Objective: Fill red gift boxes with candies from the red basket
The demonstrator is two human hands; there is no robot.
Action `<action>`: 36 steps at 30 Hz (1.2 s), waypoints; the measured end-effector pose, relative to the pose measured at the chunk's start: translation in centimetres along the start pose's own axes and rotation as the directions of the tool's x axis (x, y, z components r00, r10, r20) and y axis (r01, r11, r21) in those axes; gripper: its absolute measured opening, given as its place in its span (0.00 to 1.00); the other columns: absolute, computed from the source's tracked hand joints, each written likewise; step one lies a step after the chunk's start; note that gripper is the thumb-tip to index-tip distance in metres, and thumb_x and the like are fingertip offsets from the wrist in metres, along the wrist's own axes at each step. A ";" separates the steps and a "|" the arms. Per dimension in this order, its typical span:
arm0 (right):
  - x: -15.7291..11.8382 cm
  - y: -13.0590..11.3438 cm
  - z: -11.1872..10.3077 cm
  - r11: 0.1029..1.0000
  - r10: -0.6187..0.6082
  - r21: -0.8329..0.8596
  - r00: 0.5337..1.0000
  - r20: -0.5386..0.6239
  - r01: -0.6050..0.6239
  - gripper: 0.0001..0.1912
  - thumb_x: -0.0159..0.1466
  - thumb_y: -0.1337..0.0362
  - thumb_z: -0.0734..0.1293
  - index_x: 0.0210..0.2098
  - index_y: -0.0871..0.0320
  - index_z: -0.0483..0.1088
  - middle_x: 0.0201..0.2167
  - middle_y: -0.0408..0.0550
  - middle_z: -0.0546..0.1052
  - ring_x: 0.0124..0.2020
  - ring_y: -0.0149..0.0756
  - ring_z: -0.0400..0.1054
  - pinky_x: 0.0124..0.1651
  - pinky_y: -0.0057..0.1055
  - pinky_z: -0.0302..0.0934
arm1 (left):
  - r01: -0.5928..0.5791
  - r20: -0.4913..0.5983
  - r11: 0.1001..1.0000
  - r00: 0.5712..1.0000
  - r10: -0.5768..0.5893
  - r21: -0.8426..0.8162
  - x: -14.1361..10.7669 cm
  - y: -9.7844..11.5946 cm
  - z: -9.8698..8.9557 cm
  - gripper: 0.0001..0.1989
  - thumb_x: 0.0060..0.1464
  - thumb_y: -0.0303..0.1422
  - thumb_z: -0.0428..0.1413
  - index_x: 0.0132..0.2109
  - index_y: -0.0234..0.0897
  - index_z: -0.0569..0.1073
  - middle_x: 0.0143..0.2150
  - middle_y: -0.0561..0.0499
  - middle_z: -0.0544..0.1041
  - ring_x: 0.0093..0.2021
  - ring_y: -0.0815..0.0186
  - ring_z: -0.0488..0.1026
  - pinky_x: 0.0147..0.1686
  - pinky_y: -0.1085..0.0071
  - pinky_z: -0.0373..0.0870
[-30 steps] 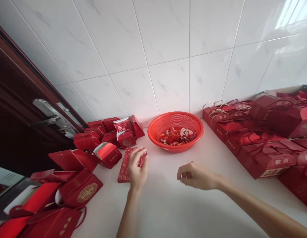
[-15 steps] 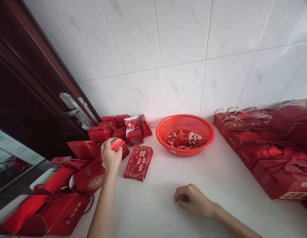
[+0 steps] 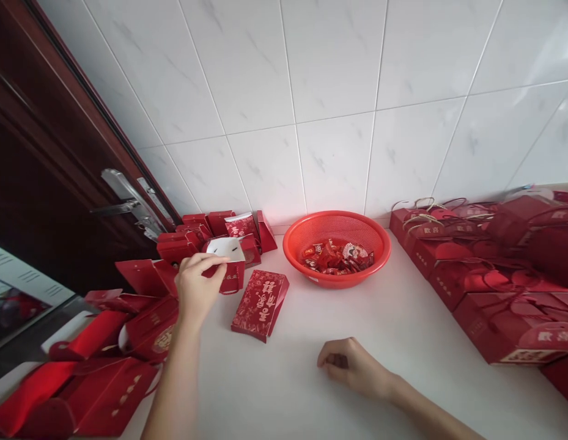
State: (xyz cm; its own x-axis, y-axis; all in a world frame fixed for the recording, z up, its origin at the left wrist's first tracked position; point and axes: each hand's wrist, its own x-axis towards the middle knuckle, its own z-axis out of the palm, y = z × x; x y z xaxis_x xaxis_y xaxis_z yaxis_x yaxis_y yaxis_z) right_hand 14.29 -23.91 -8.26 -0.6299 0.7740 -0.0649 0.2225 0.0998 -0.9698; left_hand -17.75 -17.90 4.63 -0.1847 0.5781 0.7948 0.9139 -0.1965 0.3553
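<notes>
My left hand (image 3: 200, 284) is closed in a pinch at the top edge of a small red gift box (image 3: 234, 280), whose white inner flap (image 3: 225, 247) stands lifted and faces me. Just to the right, a flat red box with white lettering (image 3: 260, 304) lies on the white table. Loosely curled, my right hand (image 3: 350, 365) rests on the table with nothing visible in it. Beyond it sits a red plastic basket (image 3: 290, 260) holding several red-wrapped candies (image 3: 336, 258).
Several small red boxes (image 3: 178, 245) crowd the back left by the wall. Larger open red boxes (image 3: 112, 391) line the left edge. Red boxes with cord handles (image 3: 449, 260) fill the right side. A dark door with a metal handle (image 3: 132, 205) stands at left.
The small box in my left hand now shows its white inside and red front; before, only a bright red part showed. My right hand keeps its pose. The view has shifted slightly.
</notes>
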 end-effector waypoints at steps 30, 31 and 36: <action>-2.3 -2.6 -2.6 0.681 -0.715 -0.642 0.510 -0.478 0.353 0.21 0.62 0.54 0.68 0.26 0.53 0.50 0.19 0.36 0.58 0.20 0.27 0.51 0.23 0.26 0.46 | -0.340 0.223 0.656 0.753 0.620 -0.674 -11.4 14.3 0.5 0.16 0.55 0.15 0.51 0.36 0.39 0.77 0.30 0.51 0.73 0.31 0.66 0.62 0.28 0.71 0.62; -2.3 -2.6 -2.5 0.675 -0.719 -0.648 0.514 -0.468 0.354 0.19 0.63 0.59 0.66 0.26 0.53 0.50 0.19 0.36 0.58 0.20 0.27 0.51 0.24 0.25 0.47 | -0.342 0.216 0.648 0.751 0.624 -0.681 -11.5 14.4 0.5 0.16 0.54 0.14 0.51 0.37 0.39 0.77 0.30 0.51 0.73 0.30 0.67 0.62 0.28 0.71 0.61; -2.6 -2.6 -2.2 0.649 -0.746 -0.653 0.495 -0.447 0.389 0.13 0.65 0.72 0.58 0.28 0.54 0.50 0.20 0.37 0.55 0.21 0.27 0.51 0.25 0.25 0.48 | -0.299 0.315 0.702 0.733 0.602 -0.647 -11.3 14.5 -0.5 0.17 0.54 0.15 0.51 0.38 0.40 0.77 0.31 0.51 0.74 0.30 0.67 0.64 0.29 0.71 0.63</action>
State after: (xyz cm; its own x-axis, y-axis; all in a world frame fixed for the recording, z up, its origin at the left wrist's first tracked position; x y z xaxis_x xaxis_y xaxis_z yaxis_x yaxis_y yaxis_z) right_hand 17.04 -24.80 -5.03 -0.1453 0.5877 0.7959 0.3857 0.7744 -0.5015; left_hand -2.62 -27.67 1.04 0.5288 0.5552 0.6420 0.4628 -0.8227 0.3302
